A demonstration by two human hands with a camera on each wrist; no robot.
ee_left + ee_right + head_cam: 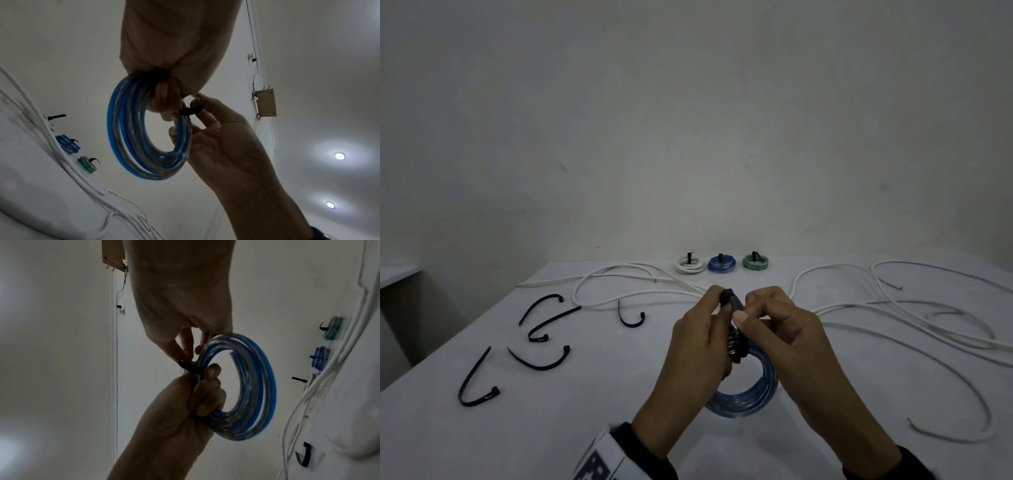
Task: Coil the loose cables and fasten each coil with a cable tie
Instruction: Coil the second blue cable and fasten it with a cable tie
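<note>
Both hands hold a coil of blue and clear cable (753,401) upright just above the white table (585,394). My left hand (702,339) grips the coil's top, with its fingers curled through the ring (205,394). A black cable tie (732,305) is wrapped round the bundle there. My right hand (774,322) pinches the tie between thumb and fingers. In the right wrist view the tie (190,365) sits between both hands against the coil (263,386). The left wrist view shows the tie (191,110) looped round the coil (123,129).
Three tied coils stand at the table's far edge: white (690,265), blue (721,264), green (756,262). Loose white cables (893,308) sprawl across the back and right. Several loose black cable ties (541,311) lie on the left. The table's left edge (431,363) runs diagonally.
</note>
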